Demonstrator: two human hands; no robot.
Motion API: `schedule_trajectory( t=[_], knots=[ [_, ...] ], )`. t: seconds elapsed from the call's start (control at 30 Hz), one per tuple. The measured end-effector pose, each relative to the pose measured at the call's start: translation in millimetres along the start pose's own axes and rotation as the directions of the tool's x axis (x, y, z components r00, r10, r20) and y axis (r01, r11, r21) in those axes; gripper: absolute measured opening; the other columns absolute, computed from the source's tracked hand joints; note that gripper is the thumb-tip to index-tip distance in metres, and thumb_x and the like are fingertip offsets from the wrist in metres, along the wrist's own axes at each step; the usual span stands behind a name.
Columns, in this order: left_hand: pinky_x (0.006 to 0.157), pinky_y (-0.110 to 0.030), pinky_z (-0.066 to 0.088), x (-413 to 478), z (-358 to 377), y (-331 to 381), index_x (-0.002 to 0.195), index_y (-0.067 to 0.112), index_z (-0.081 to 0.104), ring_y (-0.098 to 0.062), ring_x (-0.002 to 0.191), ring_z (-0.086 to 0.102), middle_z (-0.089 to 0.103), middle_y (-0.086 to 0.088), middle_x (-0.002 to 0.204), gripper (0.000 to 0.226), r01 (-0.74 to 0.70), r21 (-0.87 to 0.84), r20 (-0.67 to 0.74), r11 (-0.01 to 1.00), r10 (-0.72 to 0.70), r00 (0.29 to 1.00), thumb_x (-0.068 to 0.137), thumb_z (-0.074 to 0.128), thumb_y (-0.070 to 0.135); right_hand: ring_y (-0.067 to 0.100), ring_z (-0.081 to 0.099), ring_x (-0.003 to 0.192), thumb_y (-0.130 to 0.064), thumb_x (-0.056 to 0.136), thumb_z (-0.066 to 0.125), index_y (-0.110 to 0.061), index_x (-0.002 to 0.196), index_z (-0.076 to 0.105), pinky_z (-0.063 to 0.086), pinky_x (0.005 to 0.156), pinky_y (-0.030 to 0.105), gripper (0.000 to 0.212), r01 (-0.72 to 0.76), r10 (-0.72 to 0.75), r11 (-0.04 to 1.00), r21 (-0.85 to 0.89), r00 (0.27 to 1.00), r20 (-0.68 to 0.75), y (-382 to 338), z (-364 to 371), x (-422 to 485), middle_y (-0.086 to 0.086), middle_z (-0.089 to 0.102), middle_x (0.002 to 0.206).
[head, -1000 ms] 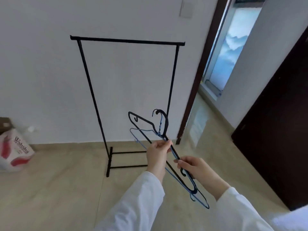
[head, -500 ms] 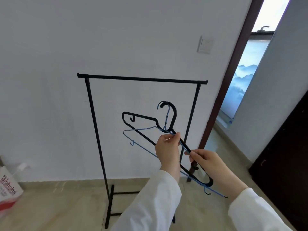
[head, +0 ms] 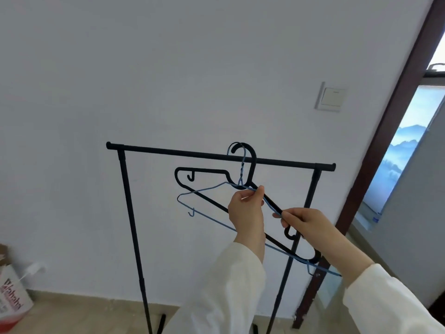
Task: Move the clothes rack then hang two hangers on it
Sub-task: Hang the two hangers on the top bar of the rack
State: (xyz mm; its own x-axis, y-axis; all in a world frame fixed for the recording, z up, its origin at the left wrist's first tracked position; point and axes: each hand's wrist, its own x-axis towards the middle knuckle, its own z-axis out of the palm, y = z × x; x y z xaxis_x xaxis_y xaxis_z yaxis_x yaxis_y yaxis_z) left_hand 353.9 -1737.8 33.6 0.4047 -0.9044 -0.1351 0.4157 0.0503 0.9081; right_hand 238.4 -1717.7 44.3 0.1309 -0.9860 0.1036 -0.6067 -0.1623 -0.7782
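Note:
A black clothes rack (head: 168, 150) stands against the white wall, its top bar running across the middle of the view. I hold two hangers together in front of it: a thick black plastic hanger (head: 204, 170) and a thin blue wire hanger (head: 207, 189). Their hooks overlap the top bar near its middle; whether they rest on it I cannot tell. My left hand (head: 246, 209) pinches both hangers just below the hooks. My right hand (head: 305, 224) grips their lower right arm.
A light switch (head: 331, 97) is on the wall above the rack's right end. A dark brown door frame (head: 395, 116) rises at the right, with a window behind it. A red and white bag (head: 12, 302) sits on the floor at the lower left.
Both hands have lifted the two hangers, so the hooks went from below the rack's bar up to its level. The rack itself has stayed in place; the camera tilted upward.

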Motion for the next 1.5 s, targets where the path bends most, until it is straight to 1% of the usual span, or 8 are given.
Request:
schedule_trajectory(
  t=[0.17, 0.4, 0.6, 0.73, 0.9, 1.1, 1.3, 1.5],
  knots=[
    [0.074, -0.027, 0.044, 35, 20, -1, 0.072, 0.021, 0.056, -0.010, 0.074, 0.061, 0.062, 0.006, 0.072, 0.015, -0.003, 0.015, -0.036, 1.000, 0.003, 0.999, 0.078, 0.069, 0.025, -0.011, 0.047, 0.036, -0.018, 0.093, 0.043, -0.025, 0.060, 0.056, 0.035, 0.042, 0.003, 0.036, -0.007, 0.007, 1.000, 0.017, 0.999, 0.036, 6, -5, 43, 0.004, 0.069, 0.101],
    [0.084, -0.032, 0.046, 66, 34, -8, 0.073, 0.022, 0.055, -0.005, 0.071, 0.059, 0.060, 0.008, 0.072, 0.014, 0.034, 0.047, -0.019, 0.998, -0.033, 0.999, 0.080, 0.067, 0.024, -0.009, 0.051, 0.049, -0.019, 0.093, 0.043, -0.008, 0.069, 0.061, 0.029, 0.057, 0.014, 0.032, -0.081, 0.080, 0.996, 0.029, 0.996, 0.041, 12, -3, 73, -0.008, 0.065, 0.095],
    [0.088, -0.034, 0.046, 86, 30, -11, 0.074, 0.021, 0.055, -0.005, 0.071, 0.059, 0.061, 0.009, 0.073, 0.014, 0.071, 0.066, -0.005, 0.995, -0.071, 0.997, 0.080, 0.067, 0.025, -0.010, 0.049, 0.044, -0.019, 0.093, 0.042, -0.014, 0.065, 0.060, 0.028, 0.055, 0.013, 0.034, -0.110, 0.110, 0.994, -0.004, 0.992, 0.054, 6, 5, 85, -0.008, 0.067, 0.096],
    [0.087, -0.033, 0.046, 93, 20, -14, 0.075, 0.019, 0.056, -0.007, 0.072, 0.059, 0.061, 0.007, 0.076, 0.013, 0.096, 0.058, 0.003, 0.994, -0.097, 0.995, 0.080, 0.067, 0.024, -0.001, 0.042, 0.051, -0.020, 0.094, 0.042, -0.005, 0.092, 0.070, 0.029, 0.054, 0.014, 0.032, -0.160, 0.161, 0.987, -0.015, 0.985, 0.067, 5, 16, 91, -0.015, 0.059, 0.073],
    [0.084, -0.031, 0.044, 101, 13, -18, 0.088, 0.013, 0.057, -0.006, 0.072, 0.059, 0.061, 0.007, 0.078, 0.016, 0.108, 0.054, 0.033, 0.993, -0.110, 0.993, 0.081, 0.066, 0.024, 0.002, 0.043, 0.049, -0.021, 0.094, 0.041, -0.017, 0.096, 0.070, 0.030, 0.050, 0.013, 0.029, -0.174, 0.173, 0.985, 0.009, 0.982, 0.074, 8, 30, 96, -0.008, 0.058, 0.072],
    [0.083, -0.030, 0.043, 104, 4, -29, 0.076, 0.022, 0.053, -0.004, 0.073, 0.059, 0.061, 0.008, 0.078, 0.014, 0.153, 0.112, 0.043, 0.982, -0.159, 0.986, 0.081, 0.065, 0.027, -0.003, 0.043, 0.034, -0.020, 0.094, 0.042, -0.017, 0.093, 0.070, 0.032, 0.040, 0.007, 0.028, -0.188, 0.185, 0.982, 0.019, 0.978, 0.101, 22, 38, 97, -0.008, 0.056, 0.067],
    [0.087, -0.032, 0.044, 105, -2, -34, 0.075, 0.023, 0.053, -0.005, 0.073, 0.059, 0.061, 0.007, 0.080, 0.014, 0.192, 0.130, 0.063, 0.973, -0.202, 0.977, 0.082, 0.065, 0.028, 0.027, 0.062, 0.101, -0.021, 0.092, 0.044, -0.026, 0.081, 0.066, 0.045, 0.088, 0.030, 0.025, -0.201, 0.196, 0.979, 0.043, 0.976, 0.097, 26, 45, 95, -0.013, 0.066, 0.071],
    [0.080, -0.027, 0.041, 102, -9, -36, 0.080, 0.023, 0.056, -0.006, 0.074, 0.060, 0.066, -0.001, 0.095, 0.009, 0.199, 0.127, 0.105, 0.972, -0.213, 0.971, 0.083, 0.063, 0.027, 0.020, 0.063, 0.101, -0.026, 0.089, 0.050, -0.021, 0.093, 0.068, 0.041, 0.072, 0.013, 0.019, -0.169, 0.169, 0.986, 0.000, 0.985, 0.026, 33, 50, 94, -0.021, 0.066, 0.071]
  ],
)
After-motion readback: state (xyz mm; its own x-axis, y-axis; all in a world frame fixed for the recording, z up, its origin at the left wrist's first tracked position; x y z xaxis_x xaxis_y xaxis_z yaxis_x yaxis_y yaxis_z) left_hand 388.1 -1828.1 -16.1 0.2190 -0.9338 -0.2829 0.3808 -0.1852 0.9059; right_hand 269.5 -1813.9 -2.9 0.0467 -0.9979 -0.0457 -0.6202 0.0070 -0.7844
